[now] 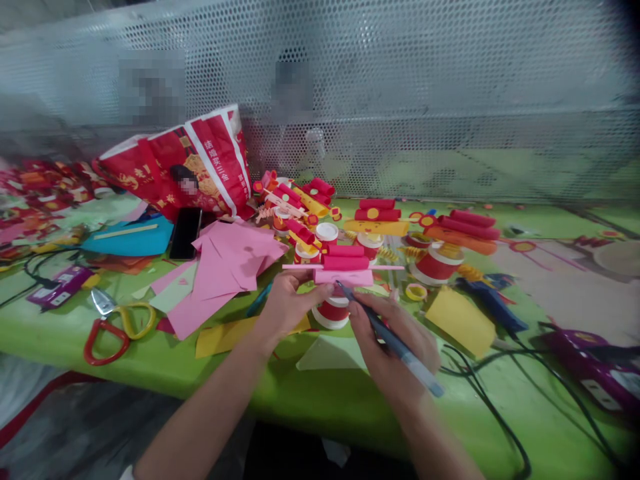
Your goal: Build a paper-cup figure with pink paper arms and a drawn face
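At far left, small red pieces [50, 187] lie blurred on the green table [45, 337], with a purple box [63, 287] nearer the front. Next come scissors [103, 304] with one red and one yellow handle, blades spread slightly, and blue paper [130, 240] behind them. A phone [186, 233] lies between that paper and a heap of pink paper [225, 260]; a red bag [200, 173] leans behind. A yellow strip [220, 339] runs under the left forearm.

The left hand [289, 303] pinches the left end of the pink figure [350, 275], thumb in front. The figure sits on a red and white cup [333, 315] at the table's middle, between both hands. Green paper [333, 353] lies in front of it, a yellow figure [377, 223] behind. The right hand [385, 363] grips a dark pen [385, 331], tip at the figure's lower roll; whether it touches, I cannot tell.

Rightward stand an orange figure [460, 233], yellow paper [460, 320] before it, a blue tool [493, 303] and a purple power strip [590, 373].
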Demonstrator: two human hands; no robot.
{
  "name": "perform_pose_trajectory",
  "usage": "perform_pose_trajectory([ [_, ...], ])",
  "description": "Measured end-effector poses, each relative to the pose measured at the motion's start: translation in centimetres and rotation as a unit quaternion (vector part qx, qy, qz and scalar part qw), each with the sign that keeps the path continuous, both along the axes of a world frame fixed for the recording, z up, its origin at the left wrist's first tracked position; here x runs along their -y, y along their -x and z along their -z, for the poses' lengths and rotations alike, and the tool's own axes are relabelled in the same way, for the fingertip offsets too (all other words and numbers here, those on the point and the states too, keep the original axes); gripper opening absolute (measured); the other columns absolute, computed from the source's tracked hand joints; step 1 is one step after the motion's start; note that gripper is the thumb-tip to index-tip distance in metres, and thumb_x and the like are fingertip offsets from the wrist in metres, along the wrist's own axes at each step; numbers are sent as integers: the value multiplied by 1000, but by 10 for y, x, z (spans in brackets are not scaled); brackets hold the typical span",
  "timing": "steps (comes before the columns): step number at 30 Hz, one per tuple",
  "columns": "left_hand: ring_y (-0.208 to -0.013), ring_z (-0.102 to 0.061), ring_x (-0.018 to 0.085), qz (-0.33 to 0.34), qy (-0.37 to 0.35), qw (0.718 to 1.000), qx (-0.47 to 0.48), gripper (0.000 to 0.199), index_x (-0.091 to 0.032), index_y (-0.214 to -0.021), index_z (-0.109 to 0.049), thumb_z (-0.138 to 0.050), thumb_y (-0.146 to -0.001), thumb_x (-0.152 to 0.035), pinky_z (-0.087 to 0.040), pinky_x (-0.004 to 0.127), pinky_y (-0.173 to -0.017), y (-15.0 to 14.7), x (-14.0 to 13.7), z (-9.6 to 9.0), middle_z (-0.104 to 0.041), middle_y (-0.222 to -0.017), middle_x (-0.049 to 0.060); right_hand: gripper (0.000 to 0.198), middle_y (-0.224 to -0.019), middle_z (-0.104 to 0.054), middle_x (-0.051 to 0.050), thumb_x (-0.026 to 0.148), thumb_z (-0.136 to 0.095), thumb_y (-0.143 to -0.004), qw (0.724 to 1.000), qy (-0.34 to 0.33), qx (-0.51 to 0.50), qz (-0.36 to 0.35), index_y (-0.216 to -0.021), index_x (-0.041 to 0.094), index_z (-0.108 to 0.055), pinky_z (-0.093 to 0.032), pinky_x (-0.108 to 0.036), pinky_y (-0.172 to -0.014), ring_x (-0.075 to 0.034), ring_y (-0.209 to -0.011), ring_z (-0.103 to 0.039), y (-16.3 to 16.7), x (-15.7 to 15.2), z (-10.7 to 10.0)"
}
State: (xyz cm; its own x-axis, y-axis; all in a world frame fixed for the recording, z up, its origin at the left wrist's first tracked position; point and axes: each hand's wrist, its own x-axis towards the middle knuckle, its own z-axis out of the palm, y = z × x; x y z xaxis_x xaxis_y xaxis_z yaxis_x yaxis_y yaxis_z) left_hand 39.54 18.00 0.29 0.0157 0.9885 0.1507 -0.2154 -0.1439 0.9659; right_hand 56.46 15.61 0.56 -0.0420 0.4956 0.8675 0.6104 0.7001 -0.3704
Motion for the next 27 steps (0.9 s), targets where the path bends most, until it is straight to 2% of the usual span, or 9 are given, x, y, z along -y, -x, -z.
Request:
perform_pose_trajectory([
  [16,-95,-73,23,-6,7,1000,6,38,-15,-103,-81,-88,-73,-38,-57,36,-93,-2,1,-1,-80,-100,10,15,-90,-79,-1,16,-74,-88,1000,-7,9,-3,-102,20,-70,-59,-19,-74,-12,-72,-75,1,-1,-1],
  [27,-99,-73,25,-5,4,1000,-8,38,-15,-103,-81,-87,-74,-39,-56,37,-95,-1,1,-4,-80,-103,11,15,-89,-78,0,15,-74,-88,1000,-7,3,-4,-101,20,-70,-59,-19,-77,-11,-73,-74,-1,0,1],
])
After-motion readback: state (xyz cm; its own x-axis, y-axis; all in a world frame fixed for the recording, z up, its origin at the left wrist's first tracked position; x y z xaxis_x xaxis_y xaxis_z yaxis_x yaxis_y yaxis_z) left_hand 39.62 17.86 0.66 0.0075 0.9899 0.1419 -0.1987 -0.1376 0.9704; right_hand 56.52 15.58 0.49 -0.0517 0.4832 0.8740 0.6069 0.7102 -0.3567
